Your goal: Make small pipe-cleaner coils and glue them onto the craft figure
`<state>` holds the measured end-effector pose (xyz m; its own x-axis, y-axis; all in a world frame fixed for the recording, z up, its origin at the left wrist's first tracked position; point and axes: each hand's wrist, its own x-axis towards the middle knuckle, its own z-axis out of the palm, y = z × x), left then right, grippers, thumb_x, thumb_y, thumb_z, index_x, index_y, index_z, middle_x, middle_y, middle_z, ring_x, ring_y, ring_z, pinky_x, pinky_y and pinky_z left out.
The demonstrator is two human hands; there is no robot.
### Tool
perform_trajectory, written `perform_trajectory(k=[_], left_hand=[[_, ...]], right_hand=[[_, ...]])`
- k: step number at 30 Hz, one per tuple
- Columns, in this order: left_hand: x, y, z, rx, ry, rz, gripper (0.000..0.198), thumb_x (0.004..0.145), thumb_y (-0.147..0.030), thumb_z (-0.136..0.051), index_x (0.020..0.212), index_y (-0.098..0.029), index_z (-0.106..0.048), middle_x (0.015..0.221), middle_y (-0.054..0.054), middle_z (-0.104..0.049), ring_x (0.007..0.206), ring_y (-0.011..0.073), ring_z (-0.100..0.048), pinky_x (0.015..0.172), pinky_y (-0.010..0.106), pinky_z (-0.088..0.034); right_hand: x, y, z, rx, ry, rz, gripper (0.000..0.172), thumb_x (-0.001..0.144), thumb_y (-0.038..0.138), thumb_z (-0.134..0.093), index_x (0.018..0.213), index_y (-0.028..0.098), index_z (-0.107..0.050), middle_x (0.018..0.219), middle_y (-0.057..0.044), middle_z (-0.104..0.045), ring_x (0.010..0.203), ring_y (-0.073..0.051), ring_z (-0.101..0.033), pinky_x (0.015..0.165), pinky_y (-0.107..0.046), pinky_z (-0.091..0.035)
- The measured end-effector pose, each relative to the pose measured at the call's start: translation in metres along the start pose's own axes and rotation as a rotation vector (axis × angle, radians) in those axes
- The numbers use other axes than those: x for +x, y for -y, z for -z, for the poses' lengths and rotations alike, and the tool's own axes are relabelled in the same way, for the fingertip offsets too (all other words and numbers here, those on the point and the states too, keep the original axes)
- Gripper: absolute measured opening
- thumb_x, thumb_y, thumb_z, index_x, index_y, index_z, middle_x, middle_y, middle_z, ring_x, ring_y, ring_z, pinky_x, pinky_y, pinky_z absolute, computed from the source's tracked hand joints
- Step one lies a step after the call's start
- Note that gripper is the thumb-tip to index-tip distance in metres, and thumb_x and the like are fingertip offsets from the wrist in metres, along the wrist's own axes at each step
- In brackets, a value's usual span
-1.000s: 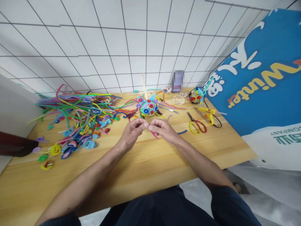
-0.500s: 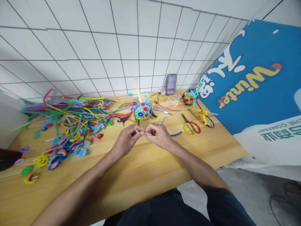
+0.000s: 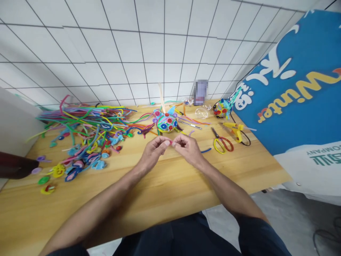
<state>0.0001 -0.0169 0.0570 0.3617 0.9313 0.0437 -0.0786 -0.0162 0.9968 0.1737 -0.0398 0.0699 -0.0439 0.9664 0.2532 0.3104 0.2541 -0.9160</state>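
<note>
A small pinkish-red piece of pipe cleaner (image 3: 171,142) shows between my hands, mostly covered by the fingertips. My left hand (image 3: 156,151) pinches it from one side, my right hand (image 3: 188,148) from the other, both just above the wooden table (image 3: 165,185). Right behind the fingers stands a round ornament (image 3: 167,122) wrapped in coloured pipe cleaners, with red and blue coiled discs and a pale stick rising behind it. Right of my right hand lies a short blue pipe cleaner (image 3: 206,150).
Scissors (image 3: 221,142) and a yellow glue gun (image 3: 236,131) lie on the right. A second ornament (image 3: 221,108), a clear plastic shell (image 3: 201,113) and a phone (image 3: 200,92) are at the back. Pipe cleaners (image 3: 90,117) and coiled shapes (image 3: 77,167) cover the left; a dark red object (image 3: 18,165) borders them.
The camera view has shifted, so the table's things appear further right. My fingertips are slightly further apart, and the pinkish-red piece now shows between them.
</note>
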Motion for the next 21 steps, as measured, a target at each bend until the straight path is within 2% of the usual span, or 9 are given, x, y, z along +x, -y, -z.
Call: perform_trajectory(k=[3, 6, 9, 13, 15, 16, 18, 21], left_hand=[[0.004, -0.011, 0.015, 0.259, 0.085, -0.101, 0.03, 0.086, -0.047, -0.074, 0.092, -0.018, -0.072, 0.068, -0.003, -0.057, 0.06, 0.0112, -0.043, 0.057, 0.025, -0.033], [0.006, -0.017, 0.019, 0.369, 0.077, -0.171, 0.022, 0.088, -0.04, -0.071, 0.085, -0.018, -0.07, 0.067, -0.003, -0.057, 0.06, 0.0114, -0.043, 0.059, 0.026, -0.033], [0.003, -0.012, 0.007, 0.244, -0.003, -0.177, 0.023, 0.087, -0.04, -0.071, 0.083, -0.018, -0.068, 0.066, -0.004, -0.054, 0.06, 0.0109, -0.042, 0.059, 0.025, -0.034], [-0.003, 0.007, -0.016, -0.099, -0.157, -0.039, 0.029, 0.085, -0.046, -0.074, 0.087, -0.018, -0.066, 0.067, -0.005, -0.053, 0.056, 0.0093, -0.04, 0.055, 0.024, -0.033], [-0.004, 0.014, -0.019, -0.149, -0.164, 0.012, 0.03, 0.086, -0.047, -0.074, 0.09, -0.018, -0.067, 0.063, -0.006, -0.051, 0.053, 0.0093, -0.04, 0.053, 0.023, -0.032], [-0.003, 0.016, -0.017, -0.102, -0.137, -0.002, 0.029, 0.086, -0.046, -0.074, 0.091, -0.018, -0.068, 0.063, -0.005, -0.053, 0.054, 0.0097, -0.041, 0.053, 0.024, -0.034], [-0.001, 0.016, -0.009, 0.108, -0.065, -0.129, 0.021, 0.089, -0.039, -0.072, 0.091, -0.018, -0.071, 0.068, -0.002, -0.06, 0.059, 0.0115, -0.05, 0.058, 0.025, -0.04], [0.002, 0.011, 0.005, 0.453, 0.0, -0.409, 0.013, 0.097, -0.025, -0.063, 0.089, -0.019, -0.072, 0.085, 0.004, -0.071, 0.079, 0.016, -0.063, 0.075, 0.029, -0.049]], right_hand=[[-0.001, 0.002, 0.006, -0.189, 0.02, 0.145, 0.009, 0.082, 0.021, -0.063, 0.073, 0.021, -0.059, 0.067, 0.003, -0.057, 0.06, -0.011, -0.048, 0.059, -0.026, -0.036], [-0.002, 0.005, 0.009, -0.263, 0.031, 0.192, 0.009, 0.086, 0.021, -0.063, 0.077, 0.021, -0.062, 0.07, 0.002, -0.06, 0.064, -0.012, -0.051, 0.061, -0.027, -0.038], [-0.003, 0.003, 0.007, -0.2, 0.017, 0.154, 0.011, 0.091, 0.027, -0.064, 0.081, 0.021, -0.064, 0.074, 0.001, -0.062, 0.065, -0.013, -0.053, 0.062, -0.027, -0.04], [-0.003, -0.006, 0.001, -0.051, -0.03, 0.066, 0.014, 0.09, 0.031, -0.063, 0.08, 0.022, -0.062, 0.07, 0.003, -0.059, 0.061, -0.012, -0.052, 0.057, -0.026, -0.04], [-0.003, -0.01, 0.001, -0.093, -0.058, 0.087, 0.013, 0.089, 0.028, -0.063, 0.077, 0.022, -0.059, 0.067, 0.004, -0.057, 0.057, -0.011, -0.049, 0.055, -0.026, -0.038], [-0.003, -0.011, 0.001, -0.158, -0.062, 0.128, 0.012, 0.087, 0.024, -0.062, 0.076, 0.022, -0.058, 0.067, 0.004, -0.056, 0.057, -0.011, -0.048, 0.056, -0.026, -0.038], [-0.003, -0.011, 0.004, -0.331, -0.041, 0.244, 0.012, 0.084, 0.017, -0.06, 0.074, 0.022, -0.057, 0.068, 0.003, -0.056, 0.059, -0.012, -0.048, 0.058, -0.027, -0.038], [-0.004, -0.009, 0.008, -0.559, 0.011, 0.394, 0.014, 0.084, 0.01, -0.058, 0.076, 0.022, -0.057, 0.071, 0.002, -0.057, 0.061, -0.013, -0.049, 0.063, -0.028, -0.039]])
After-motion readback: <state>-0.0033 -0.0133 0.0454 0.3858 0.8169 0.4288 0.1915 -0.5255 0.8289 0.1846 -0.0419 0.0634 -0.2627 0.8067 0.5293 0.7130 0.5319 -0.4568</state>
